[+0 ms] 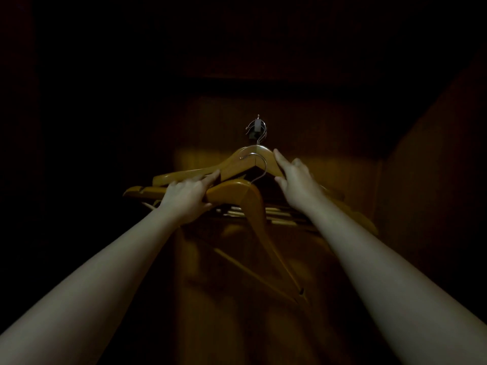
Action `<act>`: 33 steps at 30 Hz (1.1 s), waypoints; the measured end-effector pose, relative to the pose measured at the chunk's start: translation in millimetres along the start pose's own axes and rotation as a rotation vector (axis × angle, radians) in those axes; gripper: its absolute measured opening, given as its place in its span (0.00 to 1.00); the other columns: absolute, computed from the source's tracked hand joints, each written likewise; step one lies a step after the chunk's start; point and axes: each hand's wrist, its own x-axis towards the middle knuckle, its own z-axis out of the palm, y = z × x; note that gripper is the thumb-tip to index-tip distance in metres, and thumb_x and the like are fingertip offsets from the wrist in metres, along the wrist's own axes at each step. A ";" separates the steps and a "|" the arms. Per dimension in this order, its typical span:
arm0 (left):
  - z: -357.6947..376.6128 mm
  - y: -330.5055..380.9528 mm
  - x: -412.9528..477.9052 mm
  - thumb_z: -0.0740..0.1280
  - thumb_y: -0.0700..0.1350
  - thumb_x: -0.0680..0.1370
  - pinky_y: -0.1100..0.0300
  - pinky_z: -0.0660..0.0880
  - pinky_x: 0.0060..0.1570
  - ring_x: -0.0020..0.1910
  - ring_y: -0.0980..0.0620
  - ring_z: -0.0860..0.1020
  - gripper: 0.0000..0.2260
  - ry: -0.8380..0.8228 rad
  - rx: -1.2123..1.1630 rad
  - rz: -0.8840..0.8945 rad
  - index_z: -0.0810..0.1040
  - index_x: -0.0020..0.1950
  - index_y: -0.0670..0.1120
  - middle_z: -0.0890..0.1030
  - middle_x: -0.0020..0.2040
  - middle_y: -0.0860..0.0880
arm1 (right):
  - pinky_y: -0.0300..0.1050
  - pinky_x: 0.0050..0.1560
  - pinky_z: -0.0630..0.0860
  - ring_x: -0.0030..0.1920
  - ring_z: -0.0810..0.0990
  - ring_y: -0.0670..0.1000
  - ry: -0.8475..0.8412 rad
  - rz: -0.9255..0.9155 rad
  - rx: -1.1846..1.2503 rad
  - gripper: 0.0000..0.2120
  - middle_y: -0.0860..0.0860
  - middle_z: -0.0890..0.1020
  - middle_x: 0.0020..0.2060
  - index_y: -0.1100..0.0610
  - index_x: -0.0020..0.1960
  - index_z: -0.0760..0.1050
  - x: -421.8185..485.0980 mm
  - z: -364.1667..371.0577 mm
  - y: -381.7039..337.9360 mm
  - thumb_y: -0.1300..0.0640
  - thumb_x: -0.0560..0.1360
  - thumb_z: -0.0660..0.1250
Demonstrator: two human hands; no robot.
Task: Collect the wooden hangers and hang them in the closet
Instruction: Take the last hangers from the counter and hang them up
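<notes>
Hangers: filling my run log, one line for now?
left hand grips near hanger | right hand holds far hanger | near hook off closet mount

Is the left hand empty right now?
No, the left hand grips a wooden hanger by its shoulder.

At least three wooden hangers point(251, 160), two hands point(188, 198)
</notes>
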 end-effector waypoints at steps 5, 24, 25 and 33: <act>12.1 -1.4 -3.3 0.68 0.53 0.74 0.43 0.64 0.68 0.73 0.47 0.63 0.41 0.039 -0.025 -0.018 0.42 0.76 0.57 0.59 0.76 0.50 | 0.51 0.60 0.71 0.61 0.68 0.57 0.073 0.012 -0.060 0.31 0.58 0.70 0.61 0.48 0.76 0.47 -5.0 14.9 -1.2 0.57 0.79 0.59; 21.1 -1.0 -132.1 0.63 0.55 0.77 0.59 0.72 0.42 0.48 0.52 0.79 0.16 -0.087 -0.165 -0.012 0.71 0.63 0.53 0.78 0.47 0.53 | 0.49 0.66 0.69 0.61 0.69 0.42 -0.230 0.115 0.412 0.24 0.42 0.69 0.64 0.44 0.72 0.60 -187.8 22.0 -44.5 0.44 0.77 0.58; 25.4 -1.4 -142.8 0.63 0.55 0.77 0.59 0.72 0.41 0.46 0.52 0.79 0.14 -0.116 -0.187 -0.019 0.72 0.61 0.53 0.77 0.45 0.53 | 0.52 0.65 0.70 0.62 0.70 0.43 -0.284 0.133 0.421 0.27 0.42 0.68 0.66 0.42 0.72 0.57 -202.4 25.5 -50.7 0.43 0.76 0.60; 37.4 -7.0 -203.3 0.65 0.60 0.74 0.57 0.78 0.43 0.40 0.53 0.81 0.20 -0.312 -0.401 -0.023 0.74 0.62 0.51 0.79 0.40 0.53 | 0.49 0.65 0.68 0.69 0.68 0.49 -0.233 0.073 0.277 0.34 0.44 0.63 0.72 0.40 0.75 0.45 -254.7 46.0 -81.1 0.48 0.77 0.62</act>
